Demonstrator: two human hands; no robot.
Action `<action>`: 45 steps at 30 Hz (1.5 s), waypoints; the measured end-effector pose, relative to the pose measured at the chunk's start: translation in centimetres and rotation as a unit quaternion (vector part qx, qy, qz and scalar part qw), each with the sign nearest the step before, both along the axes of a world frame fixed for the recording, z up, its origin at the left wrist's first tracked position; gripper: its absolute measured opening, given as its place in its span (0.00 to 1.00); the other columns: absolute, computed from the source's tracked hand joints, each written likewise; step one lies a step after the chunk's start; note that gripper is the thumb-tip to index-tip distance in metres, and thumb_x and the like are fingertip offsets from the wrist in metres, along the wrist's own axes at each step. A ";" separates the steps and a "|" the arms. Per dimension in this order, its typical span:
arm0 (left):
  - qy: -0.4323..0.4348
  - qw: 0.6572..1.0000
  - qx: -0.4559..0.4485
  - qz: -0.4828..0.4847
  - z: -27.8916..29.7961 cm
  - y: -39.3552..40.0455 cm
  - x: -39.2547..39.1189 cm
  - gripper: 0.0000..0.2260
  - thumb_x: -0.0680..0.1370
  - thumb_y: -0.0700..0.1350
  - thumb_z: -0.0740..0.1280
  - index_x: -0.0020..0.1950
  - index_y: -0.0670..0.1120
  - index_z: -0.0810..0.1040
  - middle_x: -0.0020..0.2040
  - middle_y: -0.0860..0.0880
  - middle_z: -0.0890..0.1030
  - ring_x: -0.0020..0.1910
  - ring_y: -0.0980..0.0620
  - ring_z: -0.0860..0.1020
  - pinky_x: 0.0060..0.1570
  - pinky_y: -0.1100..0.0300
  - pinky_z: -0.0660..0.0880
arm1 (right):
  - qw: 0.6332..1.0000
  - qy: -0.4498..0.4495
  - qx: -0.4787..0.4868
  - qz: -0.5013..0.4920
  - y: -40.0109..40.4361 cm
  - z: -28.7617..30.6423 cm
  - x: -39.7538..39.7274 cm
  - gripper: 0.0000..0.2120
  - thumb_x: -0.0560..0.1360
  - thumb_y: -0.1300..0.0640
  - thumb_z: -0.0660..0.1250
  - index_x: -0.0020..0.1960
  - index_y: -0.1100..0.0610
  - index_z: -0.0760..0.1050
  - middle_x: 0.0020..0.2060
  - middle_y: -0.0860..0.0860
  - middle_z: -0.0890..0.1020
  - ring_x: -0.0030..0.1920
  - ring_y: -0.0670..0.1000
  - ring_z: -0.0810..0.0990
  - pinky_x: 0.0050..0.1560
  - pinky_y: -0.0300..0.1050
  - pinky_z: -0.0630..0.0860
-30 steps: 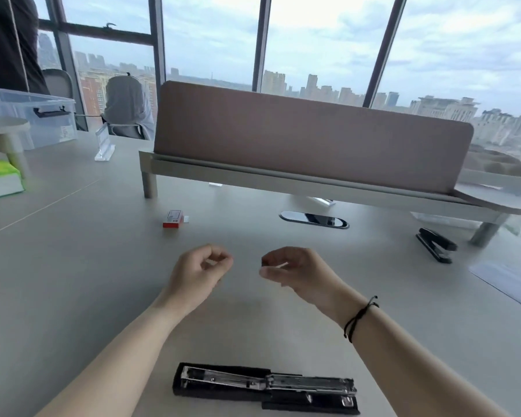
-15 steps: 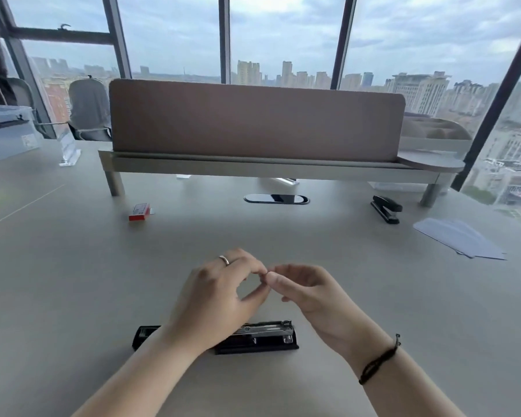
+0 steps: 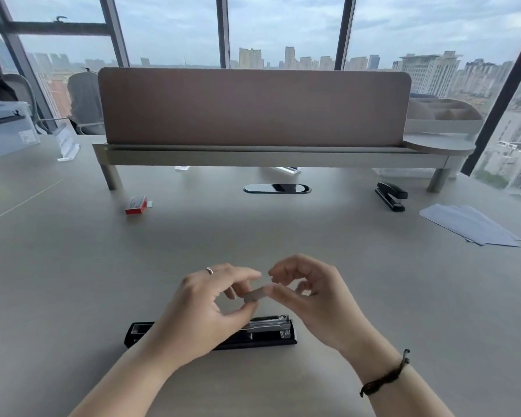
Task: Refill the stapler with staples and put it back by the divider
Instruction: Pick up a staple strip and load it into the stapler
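A black stapler (image 3: 271,332) lies flat on the grey desk near me, swung open with its metal staple channel facing up; my left forearm hides its middle. Just above it I hold a short grey strip of staples (image 3: 254,295) between both hands. My left hand (image 3: 211,308) pinches its left end with thumb and fingers, and my right hand (image 3: 310,296) pinches its right end. A small red staple box (image 3: 137,205) sits farther back on the left. The brown divider (image 3: 253,108) stands on a raised shelf across the far side of the desk.
A second black stapler (image 3: 391,195) rests shut by the shelf's right leg. White sheets of paper (image 3: 469,225) lie at the right. A dark oval cable port (image 3: 276,188) is set in the desk under the shelf. A clear storage bin (image 3: 5,129) stands far left.
My hands came together and dropped toward the open stapler. The staple strip now shows between the fingertips of both hands.
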State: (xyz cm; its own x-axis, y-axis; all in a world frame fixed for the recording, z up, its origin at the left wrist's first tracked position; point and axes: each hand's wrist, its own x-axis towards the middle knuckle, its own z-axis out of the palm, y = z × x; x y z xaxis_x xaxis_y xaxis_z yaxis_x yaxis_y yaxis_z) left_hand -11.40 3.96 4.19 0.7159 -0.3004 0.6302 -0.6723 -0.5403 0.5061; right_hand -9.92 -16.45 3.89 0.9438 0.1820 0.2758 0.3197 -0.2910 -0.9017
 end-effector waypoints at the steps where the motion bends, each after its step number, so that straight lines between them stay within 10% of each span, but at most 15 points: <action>1: 0.031 1.000 -0.006 -0.003 -0.1 0.3 -0.1 0.16 0.68 0.39 0.78 0.54 0.52 0.83 0.39 0.55 0.85 0.38 0.55 0.81 0.43 0.62 0.78 | 1.000 -0.003 -0.014 0.010 -0.1 0.1 -0.1 0.07 0.69 0.49 0.77 0.46 0.45 0.83 0.40 0.42 0.85 0.45 0.47 0.81 0.44 0.49 0.75; 6: 0.142 0.990 0.008 0.002 0.1 0.7 -0.3 0.16 0.69 0.45 0.80 0.50 0.54 0.78 0.39 0.58 0.86 0.37 0.60 0.80 0.34 0.78 0.68 | 0.990 0.005 -0.124 0.073 -0.2 0.6 -0.7 0.09 0.67 0.46 0.77 0.47 0.43 0.84 0.45 0.38 0.82 0.49 0.43 0.79 0.47 0.37 0.73; 16: 0.219 0.974 0.063 -0.001 1.4 0.7 -0.8 0.08 0.69 0.44 0.79 0.40 0.51 0.81 0.40 0.58 0.86 0.40 0.64 0.79 0.35 0.77 0.68 | 0.970 0.014 -0.231 0.073 0.2 0.7 -1.1 0.08 0.70 0.51 0.76 0.48 0.44 0.84 0.49 0.35 0.80 0.47 0.37 0.77 0.44 0.28 0.68; 19: 0.241 0.967 0.080 -0.009 1.5 0.7 -0.8 0.06 0.71 0.42 0.78 0.41 0.50 0.83 0.37 0.56 0.85 0.30 0.70 0.75 0.33 0.78 0.67 | 0.967 0.020 -0.245 0.073 0.3 0.7 -1.1 0.06 0.69 0.51 0.76 0.45 0.45 0.84 0.48 0.37 0.81 0.47 0.37 0.77 0.41 0.29 0.69; 45: 0.233 0.959 0.157 -0.029 0.2 1.2 -0.2 0.03 0.72 0.52 0.74 0.46 0.57 0.86 0.47 0.61 0.82 0.44 0.61 0.80 0.45 0.64 0.76 | 0.962 0.114 -0.235 0.075 -0.1 0.2 -0.4 0.11 0.62 0.52 0.79 0.44 0.49 0.83 0.39 0.51 0.86 0.37 0.52 0.83 0.37 0.46 0.78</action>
